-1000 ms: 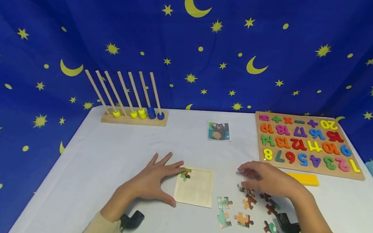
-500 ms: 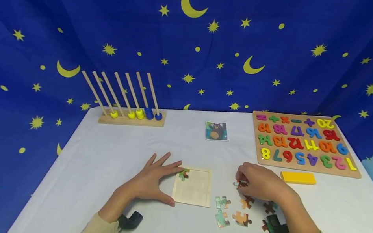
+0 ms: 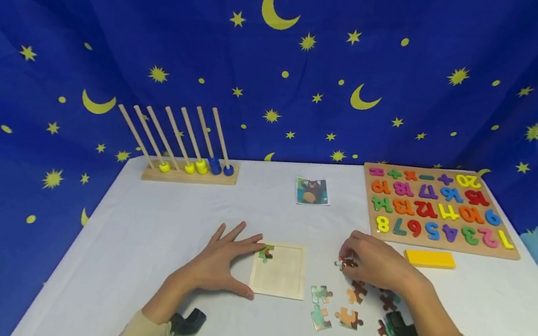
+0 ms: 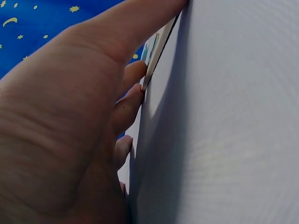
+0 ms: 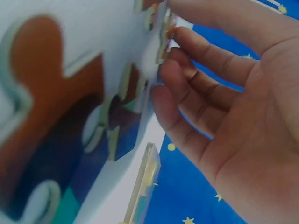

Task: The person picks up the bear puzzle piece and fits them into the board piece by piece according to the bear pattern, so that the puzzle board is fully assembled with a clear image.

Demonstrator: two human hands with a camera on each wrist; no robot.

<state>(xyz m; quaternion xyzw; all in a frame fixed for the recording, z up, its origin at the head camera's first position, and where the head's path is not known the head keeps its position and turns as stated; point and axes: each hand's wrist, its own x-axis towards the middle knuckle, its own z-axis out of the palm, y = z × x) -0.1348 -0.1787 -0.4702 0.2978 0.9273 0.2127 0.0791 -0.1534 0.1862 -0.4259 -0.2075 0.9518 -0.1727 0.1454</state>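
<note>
My left hand (image 3: 216, 267) rests with spread fingers at the left edge of a square wooden puzzle tray (image 3: 284, 276), index fingertip at its upper left corner and thumb at the lower left. One green and brown puzzle piece (image 3: 265, 252) sits in that upper left corner of the tray. Right of the tray, my right hand (image 3: 379, 262) pinches another puzzle piece (image 3: 345, 263), partly hidden by the fingers. The right wrist view shows this held piece (image 5: 164, 39) on edge by the fingertips. Several loose pieces lie below that hand, among them a green one (image 3: 321, 294) and an orange-brown one (image 3: 349, 317).
A bear picture card (image 3: 312, 192) lies behind the tray. At the back left stands a peg abacus (image 3: 190, 178) with yellow and blue beads. A wooden number board (image 3: 447, 223) is at the back right, a yellow block (image 3: 429, 259) in front of it.
My right hand has come down from above the pieces, its loose fingers closing on one piece and shifting it slightly left. The left hand stays at the tray.
</note>
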